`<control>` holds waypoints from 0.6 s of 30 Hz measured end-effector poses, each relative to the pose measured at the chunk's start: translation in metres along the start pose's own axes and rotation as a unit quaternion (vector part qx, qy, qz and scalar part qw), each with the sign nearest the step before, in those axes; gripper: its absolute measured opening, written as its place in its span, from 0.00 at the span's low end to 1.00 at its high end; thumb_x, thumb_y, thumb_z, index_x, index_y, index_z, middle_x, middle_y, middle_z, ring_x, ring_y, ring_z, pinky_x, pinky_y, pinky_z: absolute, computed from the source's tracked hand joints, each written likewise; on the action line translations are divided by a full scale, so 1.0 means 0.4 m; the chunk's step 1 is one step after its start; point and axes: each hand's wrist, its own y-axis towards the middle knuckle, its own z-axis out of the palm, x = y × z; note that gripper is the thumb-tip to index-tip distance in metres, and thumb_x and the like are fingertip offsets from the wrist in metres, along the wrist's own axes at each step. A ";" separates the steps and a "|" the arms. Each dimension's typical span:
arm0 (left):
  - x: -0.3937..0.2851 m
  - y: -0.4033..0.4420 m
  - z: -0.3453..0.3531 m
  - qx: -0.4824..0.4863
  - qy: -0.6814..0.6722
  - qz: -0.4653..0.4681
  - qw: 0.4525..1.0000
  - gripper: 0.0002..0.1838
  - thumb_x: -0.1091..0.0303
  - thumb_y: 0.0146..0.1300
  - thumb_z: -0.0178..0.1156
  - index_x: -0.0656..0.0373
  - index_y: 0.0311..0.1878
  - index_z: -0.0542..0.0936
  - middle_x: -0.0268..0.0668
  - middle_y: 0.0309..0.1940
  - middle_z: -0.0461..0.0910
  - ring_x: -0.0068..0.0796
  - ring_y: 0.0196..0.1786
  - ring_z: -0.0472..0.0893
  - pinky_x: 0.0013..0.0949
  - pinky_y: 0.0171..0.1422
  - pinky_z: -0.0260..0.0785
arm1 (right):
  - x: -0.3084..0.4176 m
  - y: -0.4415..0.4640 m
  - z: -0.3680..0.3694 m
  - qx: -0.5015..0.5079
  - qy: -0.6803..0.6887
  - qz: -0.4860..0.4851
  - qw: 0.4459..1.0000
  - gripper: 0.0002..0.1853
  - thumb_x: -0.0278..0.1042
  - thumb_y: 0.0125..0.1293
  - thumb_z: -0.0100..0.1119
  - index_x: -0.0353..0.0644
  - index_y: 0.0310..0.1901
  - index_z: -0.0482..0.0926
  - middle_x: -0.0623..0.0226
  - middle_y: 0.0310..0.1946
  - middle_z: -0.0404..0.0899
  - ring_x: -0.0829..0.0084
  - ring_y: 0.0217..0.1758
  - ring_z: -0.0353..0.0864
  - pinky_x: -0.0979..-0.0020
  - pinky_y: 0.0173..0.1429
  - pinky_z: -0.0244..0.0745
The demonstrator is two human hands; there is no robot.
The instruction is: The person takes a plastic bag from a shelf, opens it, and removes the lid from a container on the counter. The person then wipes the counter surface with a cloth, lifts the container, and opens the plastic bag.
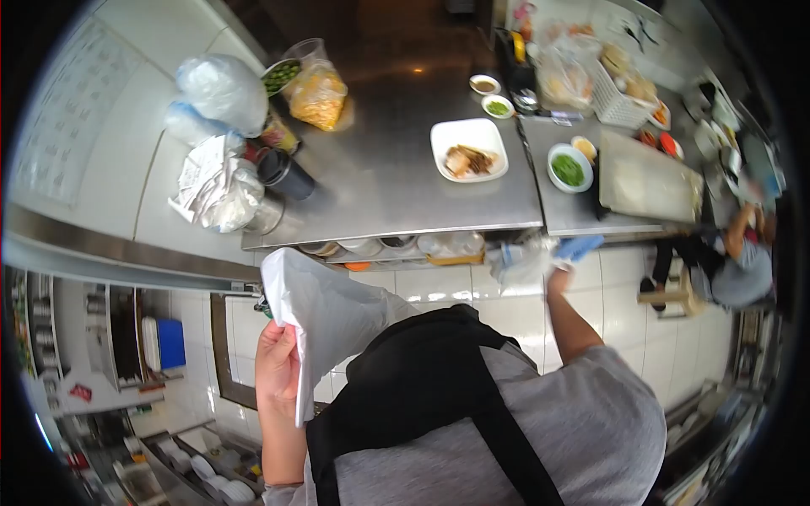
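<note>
We pinch the edge of a white sheet (337,308) between the thumb and fingers of our left hand (278,361). The sheet hangs next to our black apron (409,371), near the front of the metal table (380,190). Our right hand (558,282) is blurry, by a blue thing (579,246) and a see-through bag (521,265); we cannot tell if it grips them. On the table we see a white bowl (444,139) with brown food (467,160) inside.
</note>
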 end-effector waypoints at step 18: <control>0.035 0.188 0.220 -0.002 0.056 0.016 0.998 0.06 0.70 0.57 0.65 0.57 0.30 0.76 0.33 0.29 0.80 0.18 0.30 0.78 0.24 0.37 0.72 | 0.327 0.077 -0.304 0.431 0.002 0.246 0.868 0.25 0.56 0.56 0.63 0.41 0.42 0.77 0.70 0.29 0.76 0.76 0.29 0.72 0.71 0.30 0.65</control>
